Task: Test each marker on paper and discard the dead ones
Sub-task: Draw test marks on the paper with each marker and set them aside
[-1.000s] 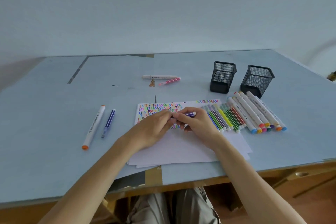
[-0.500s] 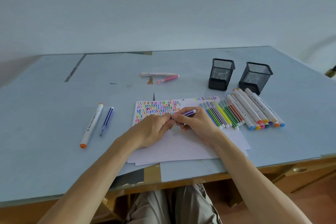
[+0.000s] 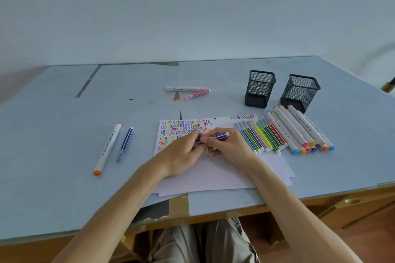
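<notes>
Both my hands meet over the top half of the paper [image 3: 224, 175], and between them is the purple marker [image 3: 215, 136]. My right hand [image 3: 230, 148] has its fingers curled round the barrel, thumb and forefinger pinching it near the middle. My left hand [image 3: 181, 153] closes its fingertips on the near end, where the cap would be; my fingers cover that end, so I cannot tell whether the cap is on or already coming off.

The marker lies almost flat, just above the sheet, its long axis running from lower left up to the right. The white end plug pokes out past my right knuckles toward the row of thin markers [image 3: 259, 137]. So the hidden end points left, into my left hand, and my guess is that the coming pull runs along that axis, hands parting sideways.

Under my left knuckles sits the block of coloured squiggles [image 3: 183, 128], with bare white paper nearer to me, close by for a fresh test stroke.

The fat white markers [image 3: 299, 129] lie beside the thin row, in front of the two black mesh pen cups [image 3: 259, 88]. Well off to my left lie an orange-tipped white marker [image 3: 106, 149] and a dark blue marker [image 3: 125, 144], side by side. Further back, a white marker [image 3: 185, 89] and a pink marker [image 3: 197, 94] lie on the blue tabletop [image 3: 53, 134].
</notes>
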